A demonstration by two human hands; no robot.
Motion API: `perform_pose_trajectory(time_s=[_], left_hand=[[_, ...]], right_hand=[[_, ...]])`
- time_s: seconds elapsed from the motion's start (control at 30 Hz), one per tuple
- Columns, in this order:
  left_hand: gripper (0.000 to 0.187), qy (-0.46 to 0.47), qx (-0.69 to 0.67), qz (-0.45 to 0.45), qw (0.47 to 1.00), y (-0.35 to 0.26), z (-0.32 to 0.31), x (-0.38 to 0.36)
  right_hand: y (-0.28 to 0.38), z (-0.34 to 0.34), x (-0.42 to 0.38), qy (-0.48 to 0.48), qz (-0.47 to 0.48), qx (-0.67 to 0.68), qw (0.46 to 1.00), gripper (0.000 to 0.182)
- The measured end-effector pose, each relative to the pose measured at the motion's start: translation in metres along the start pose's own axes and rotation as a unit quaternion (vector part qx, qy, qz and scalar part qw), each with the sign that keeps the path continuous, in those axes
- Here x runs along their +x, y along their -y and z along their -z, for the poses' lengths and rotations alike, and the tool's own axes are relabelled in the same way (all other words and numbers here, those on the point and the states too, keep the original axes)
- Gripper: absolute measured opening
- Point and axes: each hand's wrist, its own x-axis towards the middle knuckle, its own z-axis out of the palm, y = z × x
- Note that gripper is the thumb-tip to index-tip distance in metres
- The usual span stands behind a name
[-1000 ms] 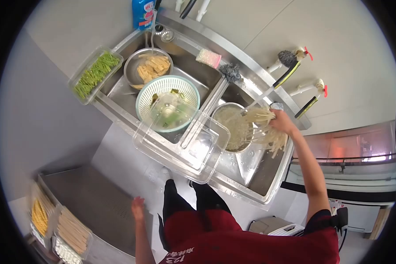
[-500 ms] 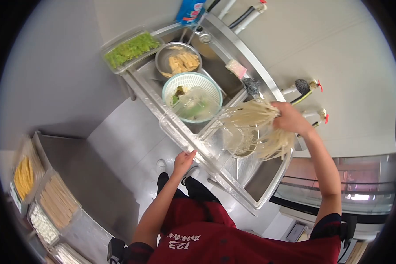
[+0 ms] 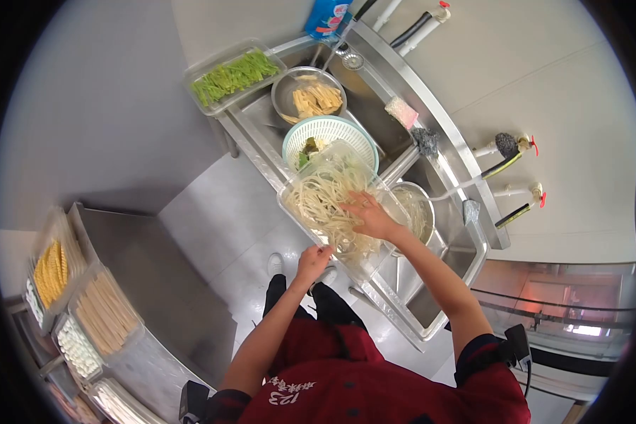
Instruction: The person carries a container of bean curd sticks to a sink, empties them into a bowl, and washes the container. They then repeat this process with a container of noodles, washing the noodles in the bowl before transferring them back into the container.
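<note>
Wide pale noodles [image 3: 318,201] lie spread in a clear plastic container [image 3: 366,267] that sits across the sink's front edge and divider. My right hand [image 3: 374,218] rests on the noodles, its fingers apart and touching them. At the container's near side, my left hand [image 3: 313,263] has its fingers closed on the rim. Just right of my right hand, a steel bowl [image 3: 429,210] in the sink holds more pale strands, partly hidden by the container and my forearm. The container also overlaps a white and pale green colander [image 3: 364,145] with leafy bits inside.
The steel double sink [image 3: 442,263] runs diagonally. A steel bowl of tofu-skin pieces [image 3: 318,100] and a tray of green vegetables [image 3: 237,75] are farther back. A sponge [image 3: 401,112] and a scouring pad [image 3: 425,141] lie on the ledge. Food trays [image 3: 106,312] stand lower left.
My right hand has moved left from above the steel bowl, and the noodles it gripped now lie in the container. Its fingers have opened. My left hand stays at the container's edge.
</note>
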Motion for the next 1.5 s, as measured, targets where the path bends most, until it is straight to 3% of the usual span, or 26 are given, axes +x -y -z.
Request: perform_pose_trajectory(time_s=[0.17,0.23,0.27,0.3,0.37,0.4,0.47,0.5,0.57,0.6,0.67,0.7,0.77,0.8,0.87,0.9,0.97,1.03,1.1,1.13,1.2,1.23,1.3,1.37,1.4,1.5], left_hand=[[0.027,0.032,-0.018,0.018,0.999,-0.007,-0.007,-0.004],[0.024,-0.014,-0.175,0.038,0.984,-0.004,-0.013,-0.010],[0.021,-0.027,-0.150,0.022,0.988,0.002,-0.006,-0.011],[0.021,-0.022,-0.143,0.022,0.989,0.004,-0.005,-0.012],[0.020,-0.046,-0.168,0.045,0.984,-0.003,-0.001,-0.024],[0.018,0.002,-0.162,0.067,0.984,-0.011,-0.006,-0.032],[0.017,-0.010,-0.160,0.077,0.984,-0.009,-0.008,-0.028],[0.017,-0.025,-0.165,0.079,0.983,-0.009,-0.011,-0.026],[0.017,-0.024,-0.161,0.080,0.983,-0.019,-0.017,-0.032],[0.017,-0.015,-0.165,0.095,0.982,-0.022,-0.020,-0.034],[0.017,-0.014,-0.164,0.110,0.980,-0.027,-0.021,-0.034],[0.017,-0.028,-0.142,0.125,0.982,-0.027,-0.019,-0.036],[0.018,-0.072,-0.078,0.142,0.984,-0.026,-0.012,-0.042],[0.019,-0.105,-0.038,0.139,0.984,-0.025,-0.006,-0.046],[0.019,-0.241,0.154,-0.024,0.958,-0.025,-0.003,-0.059],[0.019,-0.238,0.164,-0.025,0.957,-0.036,-0.010,-0.056],[0.030,-0.273,0.273,-0.245,0.889,-0.065,-0.028,-0.050],[0.041,-0.141,0.408,-0.283,0.856,-0.103,-0.061,-0.022],[0.042,-0.016,0.508,-0.297,0.809,-0.118,-0.092,0.015],[0.043,0.003,0.559,-0.278,0.781,-0.119,-0.096,0.030],[0.044,0.013,0.617,-0.240,0.749,-0.109,-0.091,0.039],[0.045,-0.012,0.617,-0.219,0.756,-0.105,-0.084,0.040],[0.046,-0.043,0.623,-0.189,0.758,-0.094,-0.076,0.037],[0.050,-0.043,0.612,-0.184,0.768,-0.087,-0.086,0.025],[0.053,0.009,0.600,-0.156,0.785,-0.089,-0.095,0.018],[0.054,0.020,0.586,-0.179,0.790,-0.093,-0.100,0.023]], right_hand=[[-0.002,-0.008,-0.043,-0.050,-0.088,0.007,0.995,0.054],[0.003,-0.028,-0.055,-0.024,-0.089,-0.005,0.996,0.051],[0.002,-0.029,-0.067,-0.028,-0.096,0.000,0.995,0.051],[-0.002,-0.027,-0.080,-0.096,-0.109,0.080,0.986,0.048],[-0.021,-0.028,-0.105,-0.226,-0.154,0.197,0.942,0.043],[-0.034,-0.034,-0.124,-0.285,-0.189,0.233,0.910,0.039],[-0.066,-0.052,-0.159,-0.335,-0.327,0.348,0.812,0.036],[-0.084,-0.064,-0.175,-0.337,-0.333,0.354,0.806,0.036],[-0.117,-0.090,-0.199,-0.282,-0.458,0.340,0.771,0.037],[-0.134,-0.104,-0.205,-0.280,-0.458,0.346,0.769,0.037],[-0.168,-0.126,-0.203,-0.175,-0.489,0.328,0.789,0.044],[-0.185,-0.140,-0.197,-0.173,-0.488,0.337,0.786,0.044],[-0.218,-0.160,-0.178,-0.243,-0.421,0.249,0.837,0.061],[-0.231,-0.165,-0.165,-0.228,-0.442,0.229,0.837,0.070],[-0.239,-0.161,-0.131,-0.182,-0.509,0.230,0.809,0.087],[-0.234,-0.153,-0.115,-0.154,-0.553,0.251,0.779,0.094],[-0.226,-0.162,-0.086,-0.132,-0.544,0.260,0.787,0.094],[-0.216,-0.160,-0.075,-0.110,-0.529,0.263,0.799,0.094],[-0.202,-0.147,-0.075,-0.037,-0.447,0.103,0.888,0.095],[-0.209,-0.156,-0.078,-0.034,-0.441,0.106,0.891,0.095],[-0.231,-0.189,-0.083,-0.178,-0.492,-0.015,0.852,0.092],[-0.242,-0.202,-0.079,-0.178,-0.480,-0.005,0.859,0.092],[-0.255,-0.221,-0.070,-0.179,-0.449,0.256,0.837,0.088],[-0.245,-0.218,-0.065,-0.192,-0.418,0.332,0.824,0.085],[-0.242,-0.211,-0.067,-0.209,-0.395,0.396,0.803,0.082],[-0.213,-0.165,-0.082,-0.156,-0.458,0.285,0.827,0.087]])
